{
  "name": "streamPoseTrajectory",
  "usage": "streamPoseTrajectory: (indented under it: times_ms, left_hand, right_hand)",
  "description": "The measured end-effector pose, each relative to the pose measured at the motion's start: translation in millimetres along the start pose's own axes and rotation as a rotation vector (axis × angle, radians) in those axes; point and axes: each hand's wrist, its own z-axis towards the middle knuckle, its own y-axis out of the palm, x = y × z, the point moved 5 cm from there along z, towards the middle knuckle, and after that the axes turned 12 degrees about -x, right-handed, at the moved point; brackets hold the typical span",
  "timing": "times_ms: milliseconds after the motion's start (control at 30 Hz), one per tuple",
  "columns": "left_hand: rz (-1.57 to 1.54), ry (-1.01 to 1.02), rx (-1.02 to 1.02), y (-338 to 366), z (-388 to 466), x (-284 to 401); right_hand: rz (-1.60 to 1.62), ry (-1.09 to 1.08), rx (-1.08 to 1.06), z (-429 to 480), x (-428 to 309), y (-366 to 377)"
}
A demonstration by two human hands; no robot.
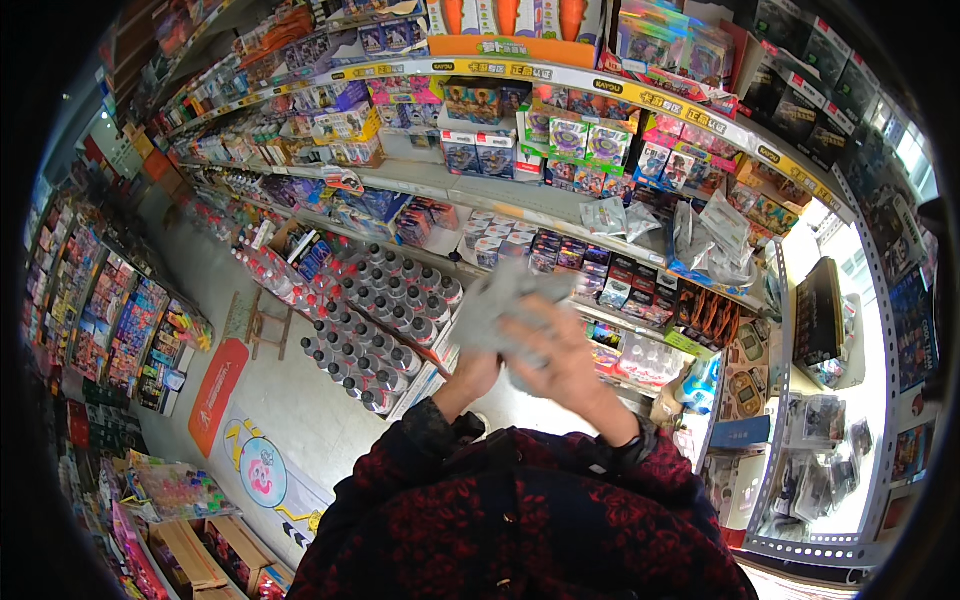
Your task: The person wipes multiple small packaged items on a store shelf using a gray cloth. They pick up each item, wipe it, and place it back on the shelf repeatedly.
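Observation:
A grey cloth (484,311), crumpled and blurred by motion, is bunched between my two hands in front of my chest. My left hand (475,373) holds it from below, and the cloth covers most of those fingers. Over its right side lies my right hand (556,351), fingers bent into the folds. Beyond the hands runs a shelf (517,196) of small boxed goods, with silver foil packets (604,217) lying on it. Small stacked boxes (499,234) sit on the level below, just past the cloth.
Dark-capped bottles (367,352) stand in packs on the floor at left, beside red-capped bottles (277,274). A small wooden stool (268,326) is farther left. Cardboard boxes (187,555) sit at lower left. A perforated metal shelf post (780,420) rises on the right.

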Motion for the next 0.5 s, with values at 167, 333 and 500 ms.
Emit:
streamPoseTrajectory:
  times_ms: [167, 333, 500]
  left_hand:
    - [-0.377, 0.036, -0.096, 9, -3, -3]
    - [-0.555, 0.019, -0.210, 24, -4, 25]
    - [-0.562, 0.055, -0.097, 17, 3, 39]
  right_hand:
    - [-0.245, -0.052, -0.038, 4, 0, 15]
    - [-0.095, 0.247, 0.016, -1, 62, 3]
    - [-0.027, 0.412, 0.181, -12, 85, -39]
